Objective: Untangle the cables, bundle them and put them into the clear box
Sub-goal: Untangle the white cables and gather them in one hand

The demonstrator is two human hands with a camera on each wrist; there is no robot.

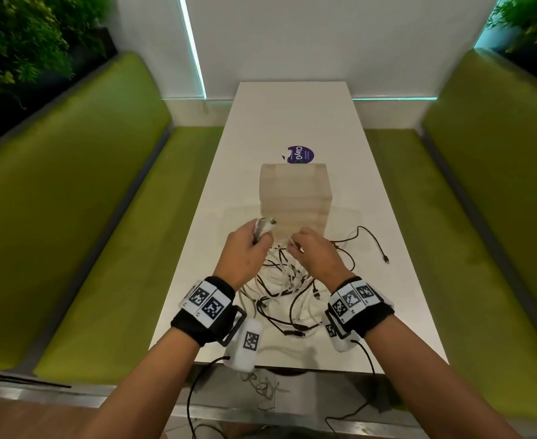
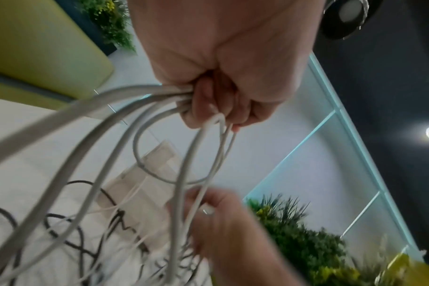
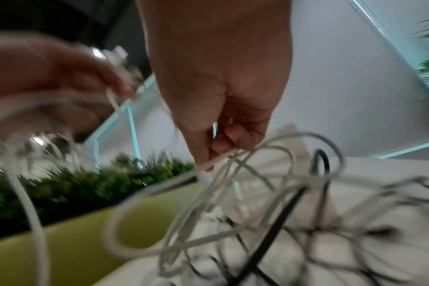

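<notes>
A tangle of white and black cables lies on the white table in front of the clear box. My left hand is raised above the pile and grips a bunch of white cable loops in its fist. My right hand is beside it and pinches a thin white cable that runs down into the tangle. In the left wrist view the right hand shows below, with white strands passing through its fingers.
A black cable end trails to the right of the pile. A round purple sticker lies behind the box. Green benches flank the table on both sides. Cables also hang below the near table edge.
</notes>
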